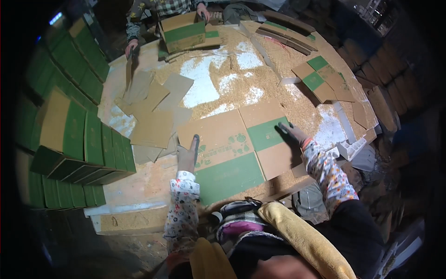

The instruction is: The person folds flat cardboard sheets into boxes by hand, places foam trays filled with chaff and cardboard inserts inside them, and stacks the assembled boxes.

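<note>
A flattened cardboard carton [227,160], brown and green with printed green shapes, lies in front of me, its near side at the table's front edge. My left hand [187,157], in a greyish glove with dark fingertips, holds the left edge, thumb stretched along the top and the other fingers mostly hidden. On the carton's right panel, my right hand [293,132] rests with its fingers stretched out and apart, touching near the green band. Loose brown cardboard sheets [151,128] lie overlapping just beyond my left hand.
Sawdust-like crumbs cover the table [134,183]. Green-and-brown cartons [86,139] are stacked at the left. Flattened cartons [325,79] lie at the right, more cardboard [288,37] at the far side. Across the table, a person's hands [132,48] handle cardboard beside a carton [185,35].
</note>
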The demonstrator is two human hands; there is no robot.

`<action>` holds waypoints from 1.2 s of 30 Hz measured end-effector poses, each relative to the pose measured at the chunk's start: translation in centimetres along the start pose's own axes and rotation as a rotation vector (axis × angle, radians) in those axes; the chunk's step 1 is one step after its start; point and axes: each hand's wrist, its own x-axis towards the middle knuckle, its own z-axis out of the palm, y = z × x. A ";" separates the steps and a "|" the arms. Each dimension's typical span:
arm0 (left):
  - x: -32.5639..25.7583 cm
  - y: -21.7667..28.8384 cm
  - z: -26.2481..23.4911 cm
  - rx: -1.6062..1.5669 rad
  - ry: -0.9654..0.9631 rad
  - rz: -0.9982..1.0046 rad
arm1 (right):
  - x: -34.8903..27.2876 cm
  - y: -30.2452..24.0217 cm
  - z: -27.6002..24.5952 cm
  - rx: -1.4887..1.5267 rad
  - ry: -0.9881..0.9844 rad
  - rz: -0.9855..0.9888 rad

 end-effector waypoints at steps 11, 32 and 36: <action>-13.3 12.0 7.6 0.691 0.416 1.121 | -14.2 -18.4 0.0 0.223 0.569 -0.827; -5.9 13.8 17.1 0.202 0.102 0.771 | -26.9 -28.9 7.6 0.630 -0.224 -1.832; -8.8 16.1 12.0 0.138 0.279 0.807 | -28.3 -31.9 7.5 0.414 -0.146 -1.976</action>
